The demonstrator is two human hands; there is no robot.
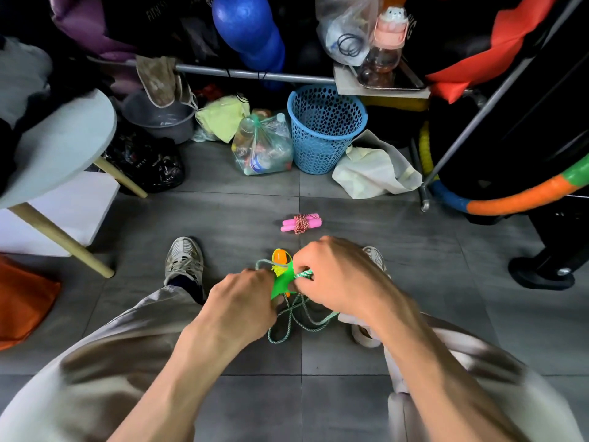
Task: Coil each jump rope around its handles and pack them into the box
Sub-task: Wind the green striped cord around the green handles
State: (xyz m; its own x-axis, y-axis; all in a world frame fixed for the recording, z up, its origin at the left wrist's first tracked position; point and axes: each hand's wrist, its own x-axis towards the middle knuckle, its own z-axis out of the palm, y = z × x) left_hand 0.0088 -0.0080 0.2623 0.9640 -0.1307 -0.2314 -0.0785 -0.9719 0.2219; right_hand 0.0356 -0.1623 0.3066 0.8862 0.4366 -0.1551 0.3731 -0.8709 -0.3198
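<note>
- Left hand [245, 298]: I saw it clamp the green-and-orange plastic handles [280, 279], steadying them as a core.
- Right hand [334, 275]: pinched the green-and-white braided rope [304, 275] for winding.
- Pink-handled coiled rope [301, 222]: lay apart on the floor, seemingly finished.

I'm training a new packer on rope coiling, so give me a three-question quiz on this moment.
1. True or false: the pink rope is already coiled round its handles.
2. Which hand pinches the green cord? A) left B) right C) neither
3. Fill in: the loose green cord hangs down to the ____.

Key
1. True; it lies wound on the floor beyond the hands.
2. B; the right hand pinches the cord, while the left hand grips the green and orange handles.
3. Floor.
</note>
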